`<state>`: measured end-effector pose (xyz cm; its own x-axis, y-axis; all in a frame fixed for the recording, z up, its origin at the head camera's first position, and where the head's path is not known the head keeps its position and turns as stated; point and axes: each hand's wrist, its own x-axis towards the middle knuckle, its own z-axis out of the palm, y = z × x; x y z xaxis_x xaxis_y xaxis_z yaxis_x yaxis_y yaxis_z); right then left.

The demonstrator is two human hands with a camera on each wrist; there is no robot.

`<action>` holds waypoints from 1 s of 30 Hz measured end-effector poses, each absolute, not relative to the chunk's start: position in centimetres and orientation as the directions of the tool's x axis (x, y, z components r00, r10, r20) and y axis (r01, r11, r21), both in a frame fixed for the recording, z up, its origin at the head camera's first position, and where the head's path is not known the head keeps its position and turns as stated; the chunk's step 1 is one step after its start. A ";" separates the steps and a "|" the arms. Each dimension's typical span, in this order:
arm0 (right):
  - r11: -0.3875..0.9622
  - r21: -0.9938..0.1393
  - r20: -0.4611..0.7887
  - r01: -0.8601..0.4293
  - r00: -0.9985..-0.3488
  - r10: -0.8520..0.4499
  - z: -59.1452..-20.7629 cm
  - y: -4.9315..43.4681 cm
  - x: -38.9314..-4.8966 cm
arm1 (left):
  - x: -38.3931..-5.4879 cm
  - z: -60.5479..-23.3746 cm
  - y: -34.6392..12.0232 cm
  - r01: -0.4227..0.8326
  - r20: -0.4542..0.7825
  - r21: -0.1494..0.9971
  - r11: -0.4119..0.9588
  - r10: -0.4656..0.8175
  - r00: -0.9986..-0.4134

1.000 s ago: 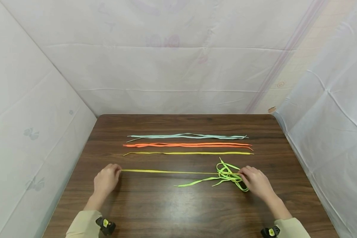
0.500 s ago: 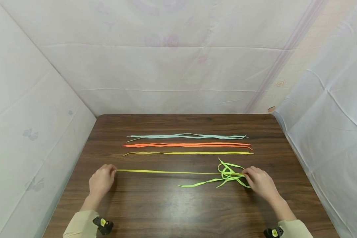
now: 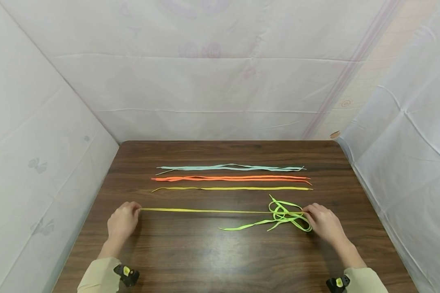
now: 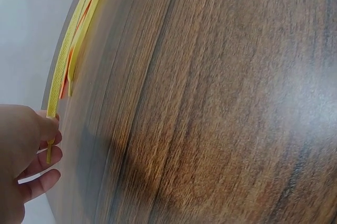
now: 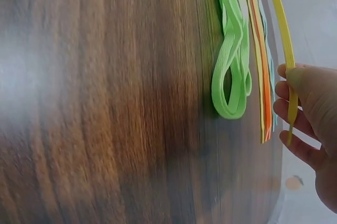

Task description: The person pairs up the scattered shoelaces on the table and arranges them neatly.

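Observation:
A yellow shoelace [image 3: 205, 211] stretches straight across the near half of the table between both hands. My left hand [image 3: 123, 219] pinches its left end between thumb and fingers; in the left wrist view the lace's tip pokes out below the thumb [image 4: 48, 125]. At the other end my right hand [image 3: 324, 221] pinches the lace, and a short tail hangs past the fingers in the right wrist view. Beneath the taut lace, close to the right hand, lies a loose tangle of neon green shoelaces [image 3: 281, 219], partly looped, with one end trailing left.
Behind the held lace, several laces lie in straight rows: a single yellow shoelace [image 3: 234, 188], orange shoelaces [image 3: 227, 178] and light blue shoelaces [image 3: 205, 168]. The brown wooden table [image 3: 190, 260] is bounded by white sheets [image 3: 205, 89] at the back and sides.
My hands have moved apart, the left one leftward and the right one rightward, pulling the yellow shoelace straight. The green tangle has shifted slightly to the right.

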<state>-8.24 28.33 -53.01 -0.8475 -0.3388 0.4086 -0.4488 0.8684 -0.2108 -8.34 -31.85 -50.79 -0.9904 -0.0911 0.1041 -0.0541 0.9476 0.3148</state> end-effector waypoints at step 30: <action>0.861 -0.153 0.489 -0.485 -0.794 -0.361 -53.4 30.9 -11.1 | -9.5 -51.7 -32.3 -0.098 0.109 0.295 0.951 -0.136 -0.985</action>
<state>-11.06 30.90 -53.42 -0.7940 -0.3607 0.4894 -0.4855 0.8607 -0.1532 -9.53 -32.33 -51.67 -0.9847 -0.1355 0.1095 -0.0980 0.9506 0.2946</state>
